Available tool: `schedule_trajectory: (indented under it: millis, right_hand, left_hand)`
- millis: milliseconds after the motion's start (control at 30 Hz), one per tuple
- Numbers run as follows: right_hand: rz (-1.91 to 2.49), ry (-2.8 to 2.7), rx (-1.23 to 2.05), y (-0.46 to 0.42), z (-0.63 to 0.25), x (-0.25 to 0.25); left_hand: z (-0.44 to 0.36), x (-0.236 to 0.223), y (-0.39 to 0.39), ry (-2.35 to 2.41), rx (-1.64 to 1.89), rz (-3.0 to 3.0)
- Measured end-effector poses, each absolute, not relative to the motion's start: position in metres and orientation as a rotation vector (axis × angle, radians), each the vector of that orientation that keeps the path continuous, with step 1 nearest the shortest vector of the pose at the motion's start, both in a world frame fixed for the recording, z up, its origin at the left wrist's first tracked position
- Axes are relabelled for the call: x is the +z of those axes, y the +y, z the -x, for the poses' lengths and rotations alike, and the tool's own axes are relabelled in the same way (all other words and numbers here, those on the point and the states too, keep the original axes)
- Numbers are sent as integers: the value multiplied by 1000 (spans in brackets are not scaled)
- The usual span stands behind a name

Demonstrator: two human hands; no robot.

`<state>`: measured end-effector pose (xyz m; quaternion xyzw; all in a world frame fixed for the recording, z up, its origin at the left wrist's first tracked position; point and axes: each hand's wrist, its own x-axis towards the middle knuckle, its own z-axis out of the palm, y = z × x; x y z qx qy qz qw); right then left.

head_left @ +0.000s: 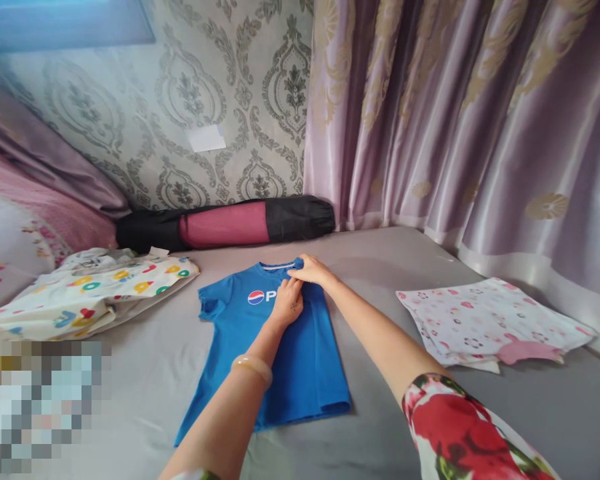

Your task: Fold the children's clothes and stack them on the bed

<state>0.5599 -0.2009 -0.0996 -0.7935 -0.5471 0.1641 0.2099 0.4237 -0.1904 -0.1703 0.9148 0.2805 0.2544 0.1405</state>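
A blue short-sleeved T-shirt (236, 350) lies spread on the grey sheet, its collar pointing away from me. Part of a round red, white and blue logo and a letter P show on its chest; my left hand covers the rest of the print. The shirt's right side is folded inward, and only the left sleeve sticks out. My right hand (314, 269) pinches the cloth at the shoulder beside the collar. Just below it, my left hand (289, 303) is closed at the chest cloth, its fingertips close to the right hand's fingers and partly hidden.
A white patterned cloth (473, 319) with pink lies folded at the right. Colourful printed fabric (145, 280) is heaped at the left. A black and maroon rolled bag (225, 225) lies along the wall. Curtains (430, 113) hang down to the bed's right side.
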Motion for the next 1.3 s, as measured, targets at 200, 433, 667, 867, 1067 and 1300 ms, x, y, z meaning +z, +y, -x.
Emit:
schedule_trajectory:
  millis: [200, 433, 667, 867, 1067, 1300]
  right_hand:
    - [2207, -1083, 560, -203, -558, -106]
    - [1919, -592, 924, -203, -569, -124]
    - [1904, -566, 1085, -212, -573, -127]
    - [2101, -720, 884, -216, -590, -126]
    - [2204, -1042, 437, -219, -590, -126]
    - [2280, -1587, 233, -201, -561, -142]
  left_hand:
    - [-423, -170, -192, 696, 778, -2670]
    - [-425, -180, -187, 867, 959, -2574]
    - [-426, -178, -188, 1033, 955, -2484]
    - [-425, -174, -190, 1079, 934, -2446]
    - [-425, -171, -192, 1139, 945, -2395]
    - [-425, -164, -194, 1261, 844, -2350]
